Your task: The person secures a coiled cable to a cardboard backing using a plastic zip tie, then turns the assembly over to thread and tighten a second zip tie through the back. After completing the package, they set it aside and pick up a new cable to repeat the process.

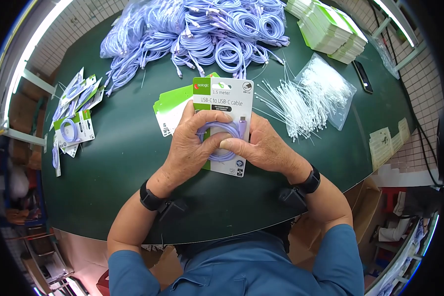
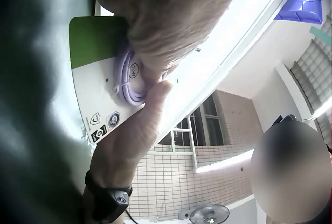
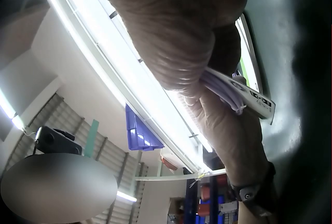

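Note:
A coiled lilac USB-C cable [image 1: 223, 157] lies against the front of a white and green packaging card [image 1: 227, 101], held upright between both hands. My left hand [image 1: 192, 138] grips the coil and the card's left side, its index finger bent over the top of the loop. From the other side my right hand [image 1: 266, 145] pinches the card, thumb on the coil and fingers hidden behind. The two thumbs meet at the middle of the loop. A connector [image 1: 242, 123] points up beside the right hand. In the left wrist view, a thin tie crosses the coil [image 2: 124, 79].
More cards [image 1: 170, 106] lie behind the held one. A heap of lilac cables [image 1: 197, 37] covers the table's far side. White cable ties [image 1: 296, 106] spill beside a plastic bag [image 1: 343, 101]. Carded cables [image 1: 76, 130] are at left, stacked cards [image 1: 325, 29] and a phone [image 1: 362, 77] at right.

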Demonstrator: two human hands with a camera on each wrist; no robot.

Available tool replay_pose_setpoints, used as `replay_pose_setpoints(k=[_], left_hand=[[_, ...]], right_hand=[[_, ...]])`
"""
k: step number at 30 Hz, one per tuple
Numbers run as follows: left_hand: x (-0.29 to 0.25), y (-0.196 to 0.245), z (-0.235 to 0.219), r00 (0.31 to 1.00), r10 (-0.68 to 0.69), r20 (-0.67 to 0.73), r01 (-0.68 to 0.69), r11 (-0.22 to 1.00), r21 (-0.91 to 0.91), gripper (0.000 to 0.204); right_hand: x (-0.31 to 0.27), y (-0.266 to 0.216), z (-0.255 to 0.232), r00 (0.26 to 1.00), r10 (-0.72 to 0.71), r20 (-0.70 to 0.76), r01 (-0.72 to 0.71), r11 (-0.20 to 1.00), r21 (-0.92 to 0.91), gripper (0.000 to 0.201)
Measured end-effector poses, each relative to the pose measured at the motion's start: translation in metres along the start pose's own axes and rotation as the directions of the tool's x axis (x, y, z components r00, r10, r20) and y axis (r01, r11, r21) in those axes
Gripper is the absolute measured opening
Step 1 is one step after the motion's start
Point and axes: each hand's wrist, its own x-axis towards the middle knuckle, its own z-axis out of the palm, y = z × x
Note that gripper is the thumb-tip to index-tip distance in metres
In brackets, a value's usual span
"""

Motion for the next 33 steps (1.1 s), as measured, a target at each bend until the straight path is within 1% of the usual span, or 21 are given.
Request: replay_pose_setpoints(k=[5, 9, 14, 17, 20, 21, 22, 24, 25, 26, 28, 29, 33], left_hand=[[0.001, 0.003, 0.0, 0.999, -0.028, 0.032, 0.028, 1.0, 0.001, 0.035], [0.001, 0.002, -0.001, 0.998, -0.029, 0.055, 0.029, 1.0, 0.001, 0.034], [0.0, -0.001, -0.004, 0.995, -0.059, 0.076, 0.056, 0.997, 0.045, 0.033], [-0.001, -0.001, -0.002, 0.996, -0.054, 0.074, 0.049, 0.997, 0.061, 0.032], [0.001, 0.002, -0.005, 0.994, -0.064, 0.091, 0.054, 0.993, 0.101, 0.031], [0.0, 0.002, -0.004, 0.992, -0.07, 0.101, 0.058, 0.991, 0.12, 0.031], [-0.003, 0.001, -0.003, 0.992, -0.078, 0.101, 0.066, 0.991, 0.117, 0.031], [-0.001, -0.001, -0.002, 0.997, -0.025, 0.074, 0.014, 0.991, 0.136, 0.03], [0.001, -0.001, -0.003, 0.998, 0.01, 0.057, -0.018, 0.989, 0.149, 0.03], [0.003, -0.001, -0.002, 0.999, 0.023, 0.047, -0.03, 0.988, 0.153, 0.03], [0.001, 0.0, 0.004, 0.994, 0.06, -0.094, -0.048, 0.991, 0.121, 0.03], [0.0, -0.001, 0.005, 0.984, 0.074, -0.163, -0.057, 0.993, 0.105, 0.03], [-0.005, -0.012, 0.002, 0.982, 0.088, -0.167, -0.06, 0.984, 0.166, 0.03]], right_hand=[[0.0, 0.001, 0.001, 1.0, -0.007, -0.003, 0.007, 1.0, 0.002, 0.058], [0.001, 0.002, 0.002, 0.999, 0.032, -0.006, -0.032, 0.999, 0.039, 0.058], [0.003, 0.004, 0.001, 1.0, 0.023, 0.002, -0.023, 1.0, -0.011, 0.054], [0.004, 0.005, 0.001, 1.0, 0.017, 0.0, -0.017, 0.999, -0.045, 0.052], [0.005, 0.009, 0.002, 0.999, -0.035, -0.013, 0.033, 0.99, -0.136, 0.048], [0.002, 0.01, 0.004, 1.0, -0.026, -0.012, 0.024, 0.991, -0.132, 0.048], [0.001, 0.01, 0.006, 0.999, 0.004, -0.033, -0.007, 0.996, -0.086, 0.047], [0.004, 0.008, 0.007, 0.996, 0.045, -0.071, -0.046, 0.999, -0.007, 0.047], [0.006, 0.007, 0.006, 0.997, 0.035, -0.065, -0.036, 0.999, -0.014, 0.047], [0.006, 0.006, 0.006, 0.994, 0.056, -0.091, -0.057, 0.998, -0.007, 0.046], [0.006, 0.006, 0.006, 0.986, 0.096, -0.139, -0.096, 0.995, 0.007, 0.044], [0.006, 0.006, 0.005, 0.988, 0.086, -0.132, -0.087, 0.996, -0.001, 0.044], [0.003, 0.006, 0.005, 0.984, 0.097, -0.149, -0.087, 0.994, 0.069, 0.043]])
